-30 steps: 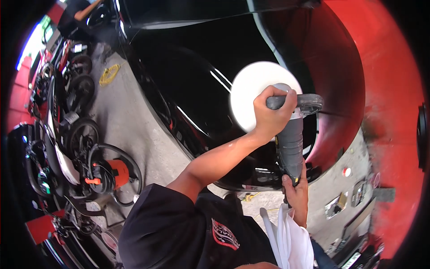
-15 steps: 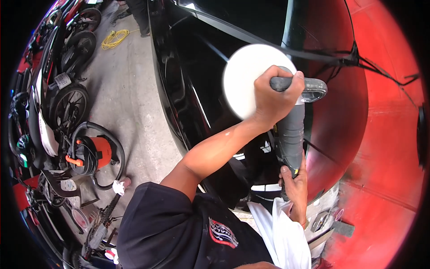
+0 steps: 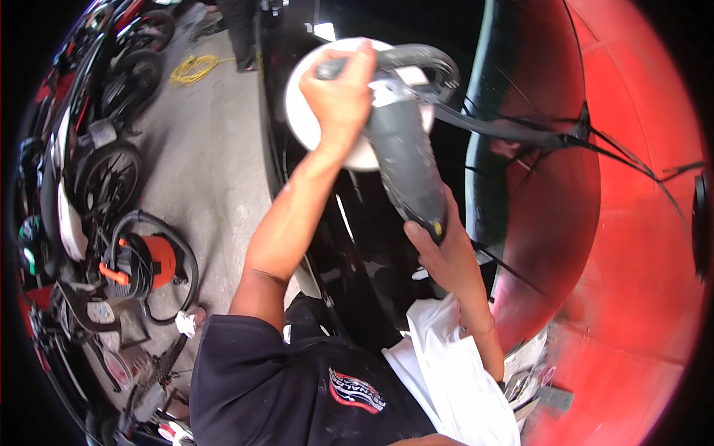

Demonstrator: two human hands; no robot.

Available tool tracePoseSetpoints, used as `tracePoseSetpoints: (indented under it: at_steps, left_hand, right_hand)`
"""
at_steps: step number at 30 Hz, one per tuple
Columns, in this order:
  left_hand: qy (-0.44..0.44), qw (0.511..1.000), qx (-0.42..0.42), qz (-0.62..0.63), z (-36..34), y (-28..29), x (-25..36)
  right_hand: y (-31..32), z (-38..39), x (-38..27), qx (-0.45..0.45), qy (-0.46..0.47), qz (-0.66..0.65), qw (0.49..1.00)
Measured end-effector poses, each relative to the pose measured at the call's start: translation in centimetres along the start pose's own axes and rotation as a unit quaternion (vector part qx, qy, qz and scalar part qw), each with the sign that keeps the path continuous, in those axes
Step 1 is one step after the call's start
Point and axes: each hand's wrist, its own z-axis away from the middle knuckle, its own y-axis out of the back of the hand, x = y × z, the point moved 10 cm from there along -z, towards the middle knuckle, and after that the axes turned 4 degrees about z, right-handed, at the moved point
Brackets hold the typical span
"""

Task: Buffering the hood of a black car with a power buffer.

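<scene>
A dark grey power polisher (image 3: 405, 160) lies over a glossy black car panel (image 3: 364, 249). Its round white pad (image 3: 306, 111) faces down at the far end, partly hidden behind my hand and the tool. My left hand (image 3: 338, 97) is wrapped round the loop-shaped front handle (image 3: 428, 59). Farther back, my right hand (image 3: 446, 256) grips the rear end of the polisher body, its fingers mostly hidden underneath. A white cloth (image 3: 454, 364) hangs by my right forearm.
On the floor at left stand an orange and black vacuum (image 3: 160, 260) with a hose and several motorcycles (image 3: 111, 175). A yellow cord (image 3: 193, 70) lies coiled near another person's legs (image 3: 239, 33). A large red surface (image 3: 639, 297) curves along the right.
Both hands have carried the polisher left and farther away across the black panel. Its body now slants, with the pad end toward the left.
</scene>
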Motion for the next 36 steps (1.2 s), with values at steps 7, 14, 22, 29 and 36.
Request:
tracePoseSetpoints:
  at_steps: [7, 14, 22, 29, 36]
  left_hand:
    - [-0.012, 0.999, 0.017, -0.031, 0.1, -0.5, -1.1]
    - [0.079, 0.991, -0.106, -0.032, 11.1, -8.0, -2.4]
    - [0.198, 0.946, -0.255, 0.026, 21.4, -24.0, -7.4]
    - [0.225, 0.927, -0.301, 0.004, 26.9, -36.0, -13.6]
    - [0.248, 0.900, -0.357, -0.029, 31.5, -46.1, -17.9]
  right_hand:
    - [0.3, 0.2, 0.3, -0.025, 0.053, 0.006, 0.998]
    - [4.3, 7.8, 7.8, 0.012, -0.041, -0.040, 0.998]
    - [11.4, 10.8, 18.1, 0.162, -0.171, -0.229, 0.944]
    - [18.8, 8.4, 24.4, 0.217, -0.201, -0.291, 0.910]
    - [26.1, 6.0, 29.6, 0.263, -0.228, -0.269, 0.898]
